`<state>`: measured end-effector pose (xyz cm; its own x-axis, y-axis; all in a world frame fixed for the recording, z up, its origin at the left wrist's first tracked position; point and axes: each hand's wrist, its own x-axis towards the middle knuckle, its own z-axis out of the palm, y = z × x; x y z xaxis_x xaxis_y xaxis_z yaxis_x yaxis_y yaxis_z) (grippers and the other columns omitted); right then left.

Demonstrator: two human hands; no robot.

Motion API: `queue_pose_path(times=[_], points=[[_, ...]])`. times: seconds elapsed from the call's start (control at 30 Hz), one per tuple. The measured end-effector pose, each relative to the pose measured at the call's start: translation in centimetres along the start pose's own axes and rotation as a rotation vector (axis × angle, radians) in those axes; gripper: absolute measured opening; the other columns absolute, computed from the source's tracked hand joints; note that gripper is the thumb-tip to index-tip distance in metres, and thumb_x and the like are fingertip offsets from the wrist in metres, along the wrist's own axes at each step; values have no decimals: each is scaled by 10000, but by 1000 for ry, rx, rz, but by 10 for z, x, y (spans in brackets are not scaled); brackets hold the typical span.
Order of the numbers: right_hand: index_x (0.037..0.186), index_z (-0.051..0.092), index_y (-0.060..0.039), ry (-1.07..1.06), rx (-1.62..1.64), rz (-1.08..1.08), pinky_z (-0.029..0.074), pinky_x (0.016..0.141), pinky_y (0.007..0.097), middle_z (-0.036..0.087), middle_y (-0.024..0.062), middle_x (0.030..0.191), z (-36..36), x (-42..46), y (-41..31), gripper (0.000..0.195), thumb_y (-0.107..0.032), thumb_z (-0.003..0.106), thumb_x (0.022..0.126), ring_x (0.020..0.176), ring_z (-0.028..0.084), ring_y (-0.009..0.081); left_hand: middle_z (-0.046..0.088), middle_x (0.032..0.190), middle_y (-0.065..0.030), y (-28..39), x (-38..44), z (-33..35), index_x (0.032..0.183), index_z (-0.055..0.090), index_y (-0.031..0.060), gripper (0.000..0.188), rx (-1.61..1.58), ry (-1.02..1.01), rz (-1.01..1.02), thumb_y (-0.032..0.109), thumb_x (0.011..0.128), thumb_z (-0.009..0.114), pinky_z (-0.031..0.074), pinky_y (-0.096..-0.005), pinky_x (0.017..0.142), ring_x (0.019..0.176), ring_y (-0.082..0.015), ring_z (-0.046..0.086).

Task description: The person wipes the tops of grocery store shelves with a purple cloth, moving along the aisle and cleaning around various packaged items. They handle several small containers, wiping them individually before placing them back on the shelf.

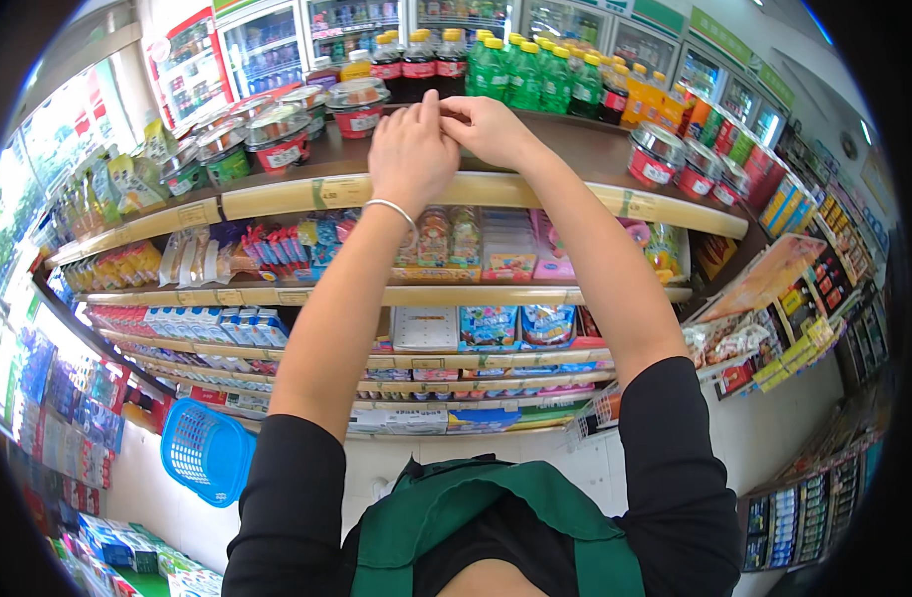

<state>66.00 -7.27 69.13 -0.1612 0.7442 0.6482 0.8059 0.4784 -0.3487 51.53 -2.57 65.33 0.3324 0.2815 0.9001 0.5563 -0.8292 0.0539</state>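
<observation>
Over the brown top shelf (545,142) my left hand (413,153) and my right hand (489,128) meet, the right fingers against the left index finger. The palms face away, so whatever may lie between them is hidden. A silver-coloured bangle (393,212) circles my left wrist. Just left of my left hand stands a red-labelled food tub with a clear lid (358,108). More lidded tubs (278,134) are grouped farther left. Behind the hands are dark cola bottles with yellow caps (418,63) and green soda bottles (524,74).
Several red-labelled tubs (655,154) stand on the shelf's right part. Lower shelves hold packaged sweets (448,239) and cartons (254,325). A blue plastic basket (207,451) is at lower left, and a wire basket (596,418) by the shelf foot. Drinks fridges (263,56) line the back.
</observation>
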Motion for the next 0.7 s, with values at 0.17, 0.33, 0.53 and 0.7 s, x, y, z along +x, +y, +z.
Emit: queue_pose_path(times=[0.17,0.33,0.53,0.7], points=[[1078,680,1,47,40,-25,533,812,356,698,168,1021,-28,-45,-20,300,-212,643,869,901,673,305,661,1143,-122,17,7,4,1165,586,40,360,49,-73,75,251,875,550,392,-545,1008,1129,-304,594],[1136,668,-32,147,-313,-47,495,955,360,631,182,1211,-77,-83,-15,328,-215,667,864,1104,624,317,639,1200,-139,73,21,26,1246,569,35,432,-158,-99,112,261,877,549,352,-542,1073,1202,-307,558],[1230,618,-60,588,-817,0,440,1028,453,503,234,1371,-142,-132,16,505,-302,723,800,1217,522,402,576,1346,-143,130,28,45,1344,540,78,483,-142,-204,206,389,984,458,318,-542,1105,1315,-314,469],[1292,566,-56,486,-822,315,430,1034,453,539,229,1332,-172,-167,55,626,-373,747,783,1221,518,389,535,1416,-145,138,21,53,1389,535,115,551,15,-349,182,469,998,375,295,-534,1126,1370,-359,411]])
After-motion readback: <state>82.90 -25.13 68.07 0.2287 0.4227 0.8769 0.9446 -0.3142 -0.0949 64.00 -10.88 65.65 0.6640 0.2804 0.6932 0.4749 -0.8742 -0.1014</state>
